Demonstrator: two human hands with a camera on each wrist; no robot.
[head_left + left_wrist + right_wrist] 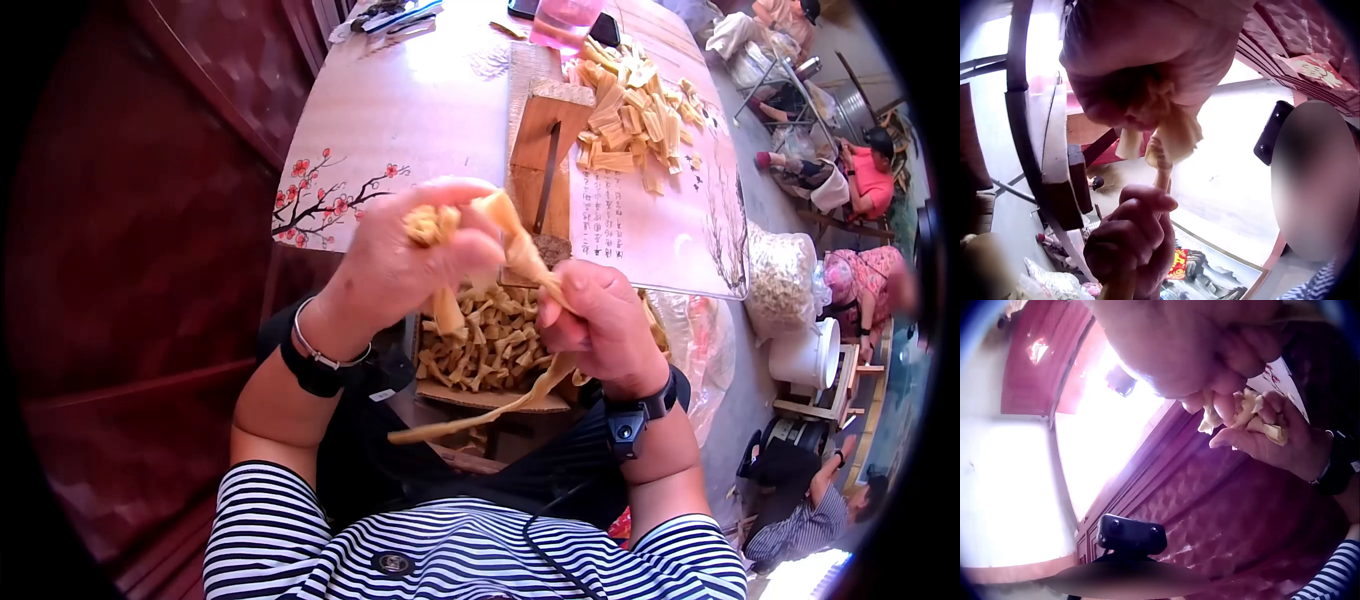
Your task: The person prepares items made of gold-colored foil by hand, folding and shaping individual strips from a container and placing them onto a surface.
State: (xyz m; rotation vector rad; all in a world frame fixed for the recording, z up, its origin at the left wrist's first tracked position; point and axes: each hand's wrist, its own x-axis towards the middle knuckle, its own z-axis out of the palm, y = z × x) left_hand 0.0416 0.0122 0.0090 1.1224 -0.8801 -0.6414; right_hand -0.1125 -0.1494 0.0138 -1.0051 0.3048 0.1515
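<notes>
In the head view my left hand (385,262) holds a small pale yellow bunch (432,226) against the palm and grips a flat yellow strip (520,250) at its wide upper end. The strip narrows and twists down to my right hand (607,325), whose thumb and fingers pinch it. A long loose tail (480,415) hangs from below the right hand toward the lap. The left wrist view shows the twisted neck (1161,153) stretched between both hands. Below them a cardboard box (490,397) holds many knotted yellow pieces (480,350).
On the table (420,120) ahead stands a wooden block fixture (545,140) with a slot. Flat yellow pieces (640,110) lie heaped to its right, near a pink cup (563,25). A red wall panel (130,250) runs along the left. Other people sit at the far right.
</notes>
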